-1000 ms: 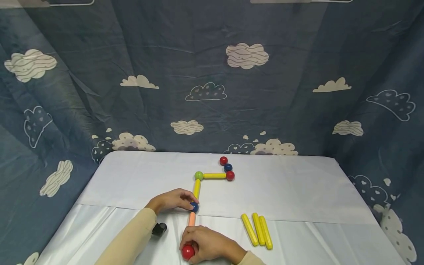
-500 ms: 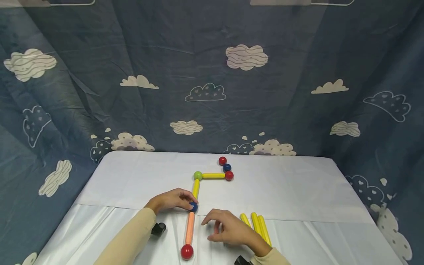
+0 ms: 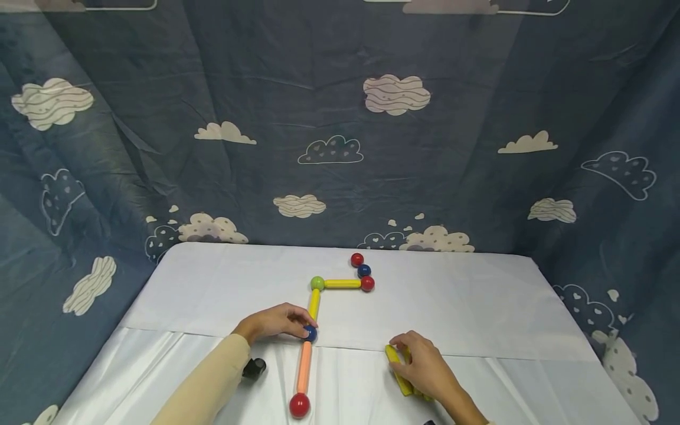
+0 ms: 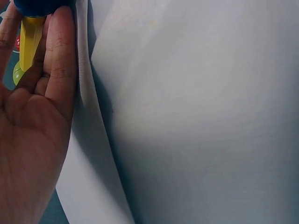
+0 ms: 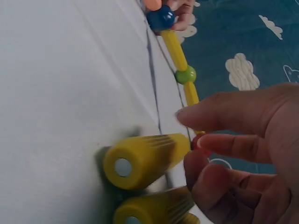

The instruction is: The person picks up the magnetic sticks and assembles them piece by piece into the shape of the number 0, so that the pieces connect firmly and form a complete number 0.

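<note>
My left hand [image 3: 273, 323] pinches a blue magnetic ball [image 3: 311, 334] at the bend of a chain on the white table. A yellow rod [image 3: 314, 304] runs from that ball to a green ball [image 3: 317, 284], then another yellow rod [image 3: 342, 284] reaches a red ball [image 3: 368, 284]. Toward the front, an orange rod [image 3: 304, 367] leads to a larger-looking red ball [image 3: 300, 405]. My right hand [image 3: 423, 367] is over the loose yellow rods [image 5: 145, 161], its thumb and fingers spread beside them. It partly hides the rods in the head view; no firm hold shows.
Another blue ball [image 3: 363, 271] and a red ball [image 3: 357, 259] sit behind the chain's far end. A black device [image 3: 254, 369] is at the left wrist. Dark cloud-patterned cloth [image 3: 329, 183] hangs behind the table and along its sides.
My right hand has let go of the front red ball and moved right to the loose yellow rods. The left hand stays at the blue ball.
</note>
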The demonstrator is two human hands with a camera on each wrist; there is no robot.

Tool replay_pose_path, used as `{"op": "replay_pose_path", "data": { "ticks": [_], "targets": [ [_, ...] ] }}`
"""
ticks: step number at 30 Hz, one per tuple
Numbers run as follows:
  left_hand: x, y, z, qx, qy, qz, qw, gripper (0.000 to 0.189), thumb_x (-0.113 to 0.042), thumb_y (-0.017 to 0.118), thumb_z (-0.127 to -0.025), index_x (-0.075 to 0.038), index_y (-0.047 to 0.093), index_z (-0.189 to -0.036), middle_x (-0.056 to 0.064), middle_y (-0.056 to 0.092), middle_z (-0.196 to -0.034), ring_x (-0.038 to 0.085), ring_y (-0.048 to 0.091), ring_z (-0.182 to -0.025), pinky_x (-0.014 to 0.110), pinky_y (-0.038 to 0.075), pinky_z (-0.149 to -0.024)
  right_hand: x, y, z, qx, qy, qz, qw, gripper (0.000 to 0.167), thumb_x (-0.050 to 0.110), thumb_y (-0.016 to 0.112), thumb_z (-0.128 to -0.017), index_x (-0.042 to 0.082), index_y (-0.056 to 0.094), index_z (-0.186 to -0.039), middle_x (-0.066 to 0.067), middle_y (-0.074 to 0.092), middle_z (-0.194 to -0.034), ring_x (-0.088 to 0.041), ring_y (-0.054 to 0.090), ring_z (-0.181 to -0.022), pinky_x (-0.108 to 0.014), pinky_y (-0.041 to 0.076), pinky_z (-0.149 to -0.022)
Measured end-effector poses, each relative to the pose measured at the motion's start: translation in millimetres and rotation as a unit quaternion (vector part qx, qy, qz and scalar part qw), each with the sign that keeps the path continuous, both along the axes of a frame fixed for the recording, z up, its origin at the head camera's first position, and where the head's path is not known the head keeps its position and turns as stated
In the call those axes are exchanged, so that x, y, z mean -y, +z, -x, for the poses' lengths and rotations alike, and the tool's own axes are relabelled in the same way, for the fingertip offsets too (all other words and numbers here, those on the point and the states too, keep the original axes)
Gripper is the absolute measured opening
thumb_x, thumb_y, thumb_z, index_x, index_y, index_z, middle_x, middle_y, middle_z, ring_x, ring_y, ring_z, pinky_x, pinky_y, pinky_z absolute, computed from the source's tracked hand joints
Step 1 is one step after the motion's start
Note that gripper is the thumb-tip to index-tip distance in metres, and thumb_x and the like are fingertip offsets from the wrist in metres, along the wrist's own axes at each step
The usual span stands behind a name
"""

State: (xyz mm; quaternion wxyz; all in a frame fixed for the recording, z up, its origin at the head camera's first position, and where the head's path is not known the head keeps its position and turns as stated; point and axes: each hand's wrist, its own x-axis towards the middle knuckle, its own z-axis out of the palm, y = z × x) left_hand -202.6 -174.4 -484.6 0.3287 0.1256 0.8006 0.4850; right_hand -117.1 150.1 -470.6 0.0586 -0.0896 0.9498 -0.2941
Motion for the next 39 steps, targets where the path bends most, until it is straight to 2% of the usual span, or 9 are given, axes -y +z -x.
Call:
{"op": "replay_pose_path", "data": {
  "ticks": [4,8,12,18,23,28,34,39],
  "targets": [
    [0.1,-1.3,0.4,0.001,-0.002,-0.004,1.0,0.024,-0.013,0.072,-0.085,-0.011,0.071,-0.109,0.001,0.06,-0.095,0.016,0.05,-0.088,0.029,0.043,-0.079,-1,-4.6,-0.5,0.01,0.009,-0.016,0.9998,0.042,0.011,0.085,-0.069,0.008,0.068,-0.107,0.002,0.059,-0.091,-0.015,0.054,-0.083,-0.043,0.047,-0.076],
    [0.6,-2.4,0.5,0.002,0.0,-0.005,1.0,0.023,-0.012,0.072,-0.085,-0.011,0.071,-0.109,0.001,0.06,-0.096,0.016,0.05,-0.088,0.029,0.043,-0.08,2,-8.3,0.1,0.015,0.031,-0.013,0.9993,0.045,0.007,0.084,-0.068,0.004,0.066,-0.109,0.003,0.057,-0.085,-0.015,0.053,-0.078,-0.039,0.048,-0.072],
    [1.2,-3.9,1.8,0.004,0.001,-0.003,1.0,0.023,-0.013,0.072,-0.086,-0.011,0.071,-0.109,0.001,0.06,-0.096,0.016,0.051,-0.088,0.029,0.044,-0.08,8,-11.7,2.4,0.013,0.054,-0.018,0.9983,0.038,0.006,0.084,-0.067,0.002,0.069,-0.101,0.006,0.054,-0.075,-0.012,0.049,-0.068,-0.032,0.046,-0.065],
    [1.7,-3.1,1.8,0.005,0.005,-0.001,1.0,0.024,-0.012,0.071,-0.086,-0.011,0.071,-0.109,0.002,0.06,-0.097,0.016,0.051,-0.088,0.03,0.044,-0.081,19,-9.8,6.5,0.009,0.068,-0.059,0.9959,0.025,0.011,0.085,-0.067,0.01,0.07,-0.088,0.009,0.052,-0.067,-0.009,0.046,-0.061,-0.028,0.041,-0.059],
    [1.0,-0.6,0.7,0.007,0.002,-0.006,1.0,0.023,-0.012,0.071,-0.086,-0.01,0.071,-0.109,0.001,0.061,-0.097,0.016,0.052,-0.088,0.029,0.045,-0.081,28,-4.8,6.8,0.025,0.123,-0.059,0.9903,0.022,0.012,0.083,-0.069,0.015,0.069,-0.086,0.01,0.05,-0.068,-0.008,0.043,-0.062,-0.026,0.036,-0.059],
    [0.0,2.1,-0.6,0.001,0.005,-0.006,1.0,0.023,-0.011,0.071,-0.086,-0.01,0.071,-0.109,0.001,0.062,-0.097,0.015,0.053,-0.087,0.029,0.045,-0.081,40,-0.8,5.5,0.046,0.206,-0.04,0.9767,0.021,0.015,0.082,-0.07,0.016,0.069,-0.088,0.014,0.05,-0.069,-0.004,0.043,-0.063,-0.023,0.037,-0.06],
    [0.9,0.1,-0.5,-0.002,-0.003,-0.016,0.9999,0.024,-0.01,0.071,-0.086,-0.007,0.07,-0.11,0.001,0.062,-0.097,0.014,0.053,-0.086,0.028,0.045,-0.08,56,0.5,2.4,0.099,0.293,-0.037,0.9501,0.017,0.018,0.08,-0.074,0.022,0.068,-0.086,0.017,0.051,-0.067,0.0,0.042,-0.059,-0.019,0.037,-0.058],
    [1.3,-1.0,-0.8,0.0,-0.004,-0.029,0.9996,0.024,-0.009,0.07,-0.087,-0.005,0.07,-0.11,0.0,0.062,-0.094,0.014,0.052,-0.085,0.027,0.046,-0.079,68,-2.0,-0.4,0.116,0.35,-0.033,0.9291,0.015,0.017,0.079,-0.076,0.022,0.068,-0.085,0.018,0.051,-0.065,0.002,0.043,-0.056,-0.016,0.038,-0.056]
  ]
}}
